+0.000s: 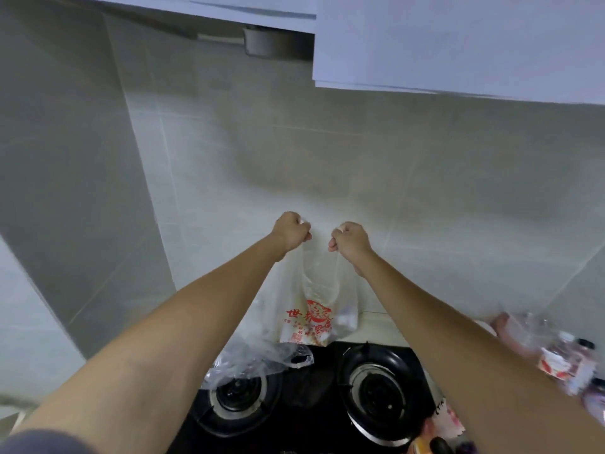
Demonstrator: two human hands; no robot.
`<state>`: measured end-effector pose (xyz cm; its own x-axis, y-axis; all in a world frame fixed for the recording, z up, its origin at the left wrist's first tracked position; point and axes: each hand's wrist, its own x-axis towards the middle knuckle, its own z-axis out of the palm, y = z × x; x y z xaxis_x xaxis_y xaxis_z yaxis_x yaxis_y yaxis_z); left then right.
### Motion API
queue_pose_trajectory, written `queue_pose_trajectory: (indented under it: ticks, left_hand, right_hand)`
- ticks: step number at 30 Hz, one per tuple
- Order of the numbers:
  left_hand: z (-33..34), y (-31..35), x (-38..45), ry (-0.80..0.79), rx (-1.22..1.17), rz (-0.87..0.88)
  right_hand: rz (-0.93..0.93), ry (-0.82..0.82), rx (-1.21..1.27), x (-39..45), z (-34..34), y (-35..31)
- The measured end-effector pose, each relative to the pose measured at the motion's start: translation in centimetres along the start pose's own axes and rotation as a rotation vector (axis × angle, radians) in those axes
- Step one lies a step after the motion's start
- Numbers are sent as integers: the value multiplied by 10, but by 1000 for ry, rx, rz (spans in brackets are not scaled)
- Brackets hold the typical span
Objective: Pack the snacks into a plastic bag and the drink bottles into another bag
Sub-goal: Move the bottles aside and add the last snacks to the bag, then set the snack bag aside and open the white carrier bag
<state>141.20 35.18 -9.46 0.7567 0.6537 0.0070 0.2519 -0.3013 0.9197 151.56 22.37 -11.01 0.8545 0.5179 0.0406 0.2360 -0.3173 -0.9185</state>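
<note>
A thin white plastic bag [311, 309] with red print hangs in the air above the stove. My left hand [291, 231] grips its left handle and my right hand [348, 239] grips its right handle, both raised in front of the tiled wall. The bag's bottom hangs near the back edge of the stove. A second, clear plastic bag [248, 358] lies crumpled over the left burner. Drink bottles [556, 358] sit blurred at the right edge, partly behind my right forearm. A few snack packets [442, 427] show at the bottom right.
A black gas stove [327, 401] with two burners lies below my arms. A grey tiled wall stands behind it and a wall panel on the left. White cabinets and a range hood hang overhead.
</note>
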Motion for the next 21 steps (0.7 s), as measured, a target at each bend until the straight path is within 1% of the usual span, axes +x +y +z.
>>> queue_pose_trajectory:
  ticks: [5, 7, 9, 10, 11, 12, 14, 18, 21]
  left_hand:
    - [9, -38, -6, -16, 81, -63]
    - [7, -45, -9, -1, 108, -47]
    - [3, -47, -13, 23, 188, -14]
    - [-1, -48, -15, 41, 227, 6]
    - [-5, -48, -17, 61, 258, 25]
    - [-9, -49, -21, 80, 288, 39]
    - [-20, -52, -31, 117, 371, 60]
    - [-46, -70, -62, 225, 656, 147]
    - [-72, -99, -98, 277, 802, 186]
  right_hand:
    - [51, -76, -158, 0, 9, 38]
    - [24, -102, -265, 0, 10, 45]
    - [-81, -91, -555, -3, 8, 45]
    - [-167, -47, -716, -4, 9, 44]
    - [-270, 14, -813, -6, 11, 41]
    - [-364, 56, -839, -8, 15, 37]
    - [-486, 63, -811, -14, 28, 26]
    - [-650, 4, -743, -33, 66, 15]
    - [-772, -63, -703, -57, 99, 15]
